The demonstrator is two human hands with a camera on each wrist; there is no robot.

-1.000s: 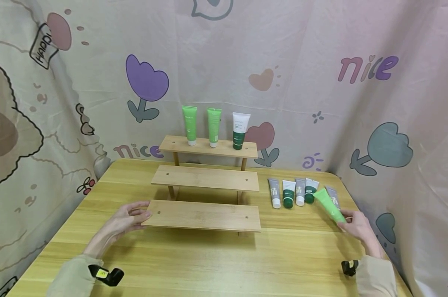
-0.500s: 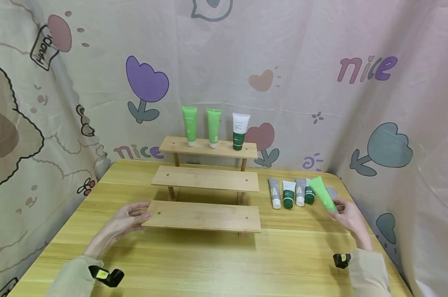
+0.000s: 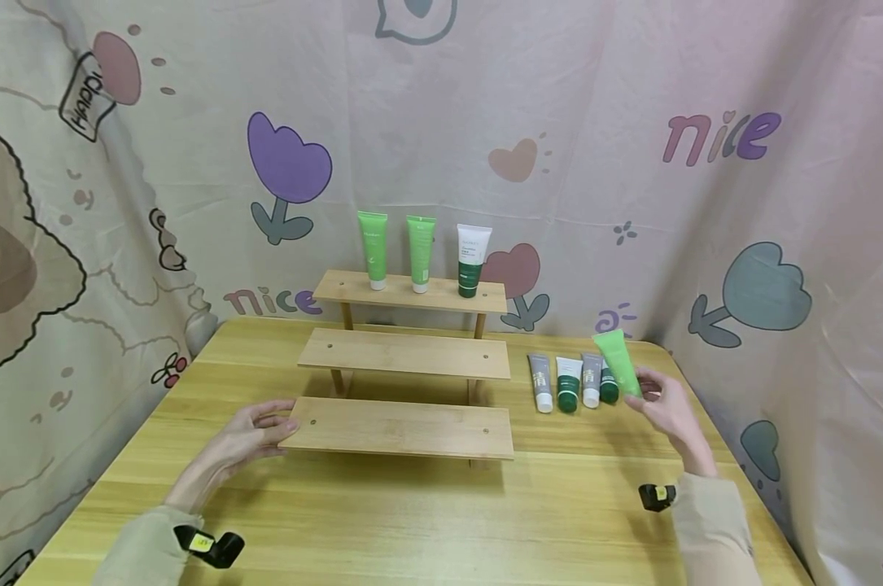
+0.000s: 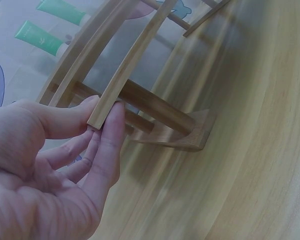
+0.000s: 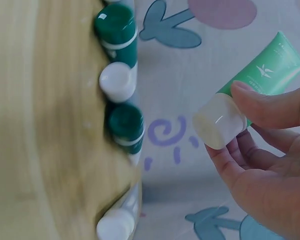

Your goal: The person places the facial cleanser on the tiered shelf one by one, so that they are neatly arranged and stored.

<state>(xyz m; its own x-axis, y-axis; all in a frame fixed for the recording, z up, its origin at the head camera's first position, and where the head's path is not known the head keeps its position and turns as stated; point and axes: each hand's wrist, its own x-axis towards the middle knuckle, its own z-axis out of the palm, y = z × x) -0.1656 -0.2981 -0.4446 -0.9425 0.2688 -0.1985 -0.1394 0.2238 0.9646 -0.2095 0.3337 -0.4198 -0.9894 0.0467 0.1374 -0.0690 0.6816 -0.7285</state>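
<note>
My right hand point(image 3: 664, 407) pinches a light green squeeze tube point(image 3: 617, 362) near its white cap point(image 5: 219, 121), holding it above the table with the flat end tilted up. My left hand point(image 3: 254, 435) grips the left end of the lowest shelf of a three-tier wooden display stand point(image 3: 400, 426), thumb on top and fingers beneath in the left wrist view. On the top tier stand two green tubes point(image 3: 374, 251) and a white tube with a dark green lower part point(image 3: 473, 259), all on their caps.
Right of the stand, several tubes lie in a row on the wooden table point(image 3: 441, 521): grey ones point(image 3: 540, 381) and white-and-green ones point(image 3: 569, 382). Another grey tube point(image 5: 121, 217) lies at the row's end. A printed curtain point(image 3: 580, 122) hangs behind and along both sides.
My right hand has lifted the green tube and carried it left and away from me, now in front of the row's right end. The left hand stays on the stand.
</note>
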